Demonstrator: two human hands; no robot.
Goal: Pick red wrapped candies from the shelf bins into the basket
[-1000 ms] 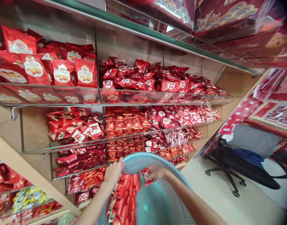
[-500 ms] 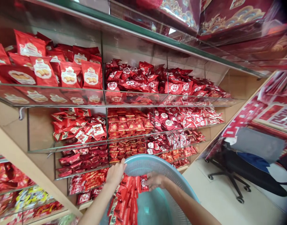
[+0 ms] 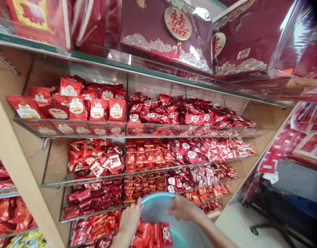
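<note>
A light-blue plastic basket (image 3: pixel 158 203) with perforated sides is at the bottom centre, its lower part cut off by the frame. My left hand (image 3: pixel 131 217) grips its rim on the left side. Red snack packets (image 3: pixel 148 234) lie in a row along the left of the basket. One small red packet with a white round label (image 3: pixel 166 234) is at the row's right end. My right hand (image 3: pixel 184 208) hovers over the basket's far right side, slightly blurred, fingers loosely bent and pointing left. Nothing shows in it, and it is apart from the packets.
Glass shelves (image 3: pixel 148 131) ahead hold heaps of red packets in divided compartments. Large maroon gift boxes (image 3: pixel 168 38) stand on the upper shelf. A wooden upright (image 3: pixel 26 172) rises at left. An office chair (image 3: pixel 290 206) stands on the tiled floor at right.
My right hand has let go of the small packet and risen toward the basket's far rim. My left hand stays on the rim. The view has tilted up, showing more of the gift boxes.
</note>
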